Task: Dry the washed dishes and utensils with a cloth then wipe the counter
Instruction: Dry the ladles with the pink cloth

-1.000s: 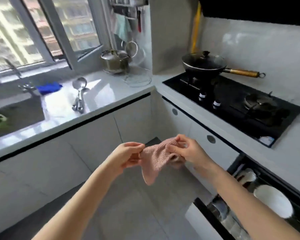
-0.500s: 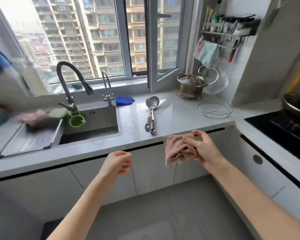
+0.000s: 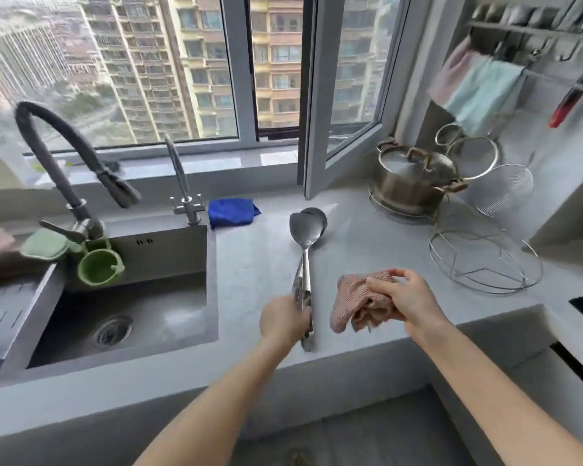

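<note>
1. Near the front edge of the counter (image 3: pixel 256 264), just right of the sink (image 3: pixel 169 250): grips the handles of the steel utensils (image 3: pixel 305 230) with the left hand (image 3: pixel 285 319), fingers curled round them.
2. Just right of those handles, pinches a bunched pink cloth (image 3: pixel 354 297) in the right hand (image 3: pixel 404 297).
3. Points the utensil heads toward the back edge, near a blue cloth (image 3: pixel 231 211).

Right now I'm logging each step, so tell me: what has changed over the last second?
The left hand let go of the pink cloth, reached forward and gripped the handles of the two spoons on the counter. The right hand carried the bunched cloth up beside them. The spoons, blue cloth and pot stayed put.
</note>
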Motion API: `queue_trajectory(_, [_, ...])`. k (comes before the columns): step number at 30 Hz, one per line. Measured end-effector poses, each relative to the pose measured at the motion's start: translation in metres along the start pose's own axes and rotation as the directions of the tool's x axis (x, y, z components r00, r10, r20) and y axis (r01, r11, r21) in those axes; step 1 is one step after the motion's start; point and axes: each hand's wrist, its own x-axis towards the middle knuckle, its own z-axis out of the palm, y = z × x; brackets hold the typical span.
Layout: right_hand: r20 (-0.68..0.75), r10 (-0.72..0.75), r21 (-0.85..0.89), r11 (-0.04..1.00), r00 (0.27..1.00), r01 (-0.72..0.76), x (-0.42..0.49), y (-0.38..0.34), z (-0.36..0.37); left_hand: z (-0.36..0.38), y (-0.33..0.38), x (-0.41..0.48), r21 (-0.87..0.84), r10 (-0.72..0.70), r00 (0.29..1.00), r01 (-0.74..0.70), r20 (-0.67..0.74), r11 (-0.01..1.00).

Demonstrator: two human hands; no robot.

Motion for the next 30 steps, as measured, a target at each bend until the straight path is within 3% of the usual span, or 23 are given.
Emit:
queue_trajectory(8, [-0.072, 0.104, -0.044, 0.993, 0.992, -0.108, 0.1, -0.001, 0.02, 0.053, 0.011, 0.105, 0.353, -0.024, 0.997, -0.005, 0.076, 0.935])
queue_trajectory(12, [-0.093, 0.154, -0.058, 0.985, 0.984, -0.16, 0.12, 0.002, 0.026, 0.05, 0.012, 0.123, 0.4, -0.04, 0.988, -0.022, 0.146, 0.916])
queue_trajectory(15, [-0.099, 0.173, -0.044, 0.983, 0.98, -0.178, 0.126, 0.002, 0.03, 0.035, -0.001, 0.128, 0.206, -0.129, 0.978, 0.094, 0.166, 0.974])
queue_trajectory(17, [-0.111, 0.172, -0.024, 0.984, 0.979, -0.175, 0.127, 0.0, 0.034, 0.021, -0.011, 0.136, -0.1, -0.202, 0.945, 0.234, 0.257, 0.967])
queue_trajectory(19, [-0.123, 0.161, -0.013, 0.986, 0.979, -0.164, 0.125, -0.003, 0.039, 0.003, -0.018, 0.145, -0.376, -0.24, 0.88, 0.403, 0.41, 0.835])
queue_trajectory(21, [-0.115, 0.137, 0.006, 0.991, 0.984, -0.137, 0.123, -0.006, 0.045, -0.015, -0.026, 0.152, -0.446, -0.247, 0.829, 0.493, 0.502, 0.747])
queue_trajectory(26, [-0.093, -0.142, 0.038, 0.989, 0.985, 0.146, 0.113, -0.012, 0.077, -0.053, -0.054, 0.148, -0.363, -0.288, 0.825, 0.49, 0.486, 0.792])
queue_trajectory(28, [-0.077, -0.319, -0.111, 0.944, 0.944, 0.31, 0.109, -0.01, 0.102, -0.071, -0.065, 0.136, -0.325, -0.291, 0.827, 0.477, 0.481, 0.817])
queue_trajectory(30, [0.053, -0.486, -0.31, 0.822, 0.873, 0.477, 0.107, -0.002, 0.136, -0.091, -0.074, 0.123, -0.307, -0.268, 0.836, 0.445, 0.479, 0.841])
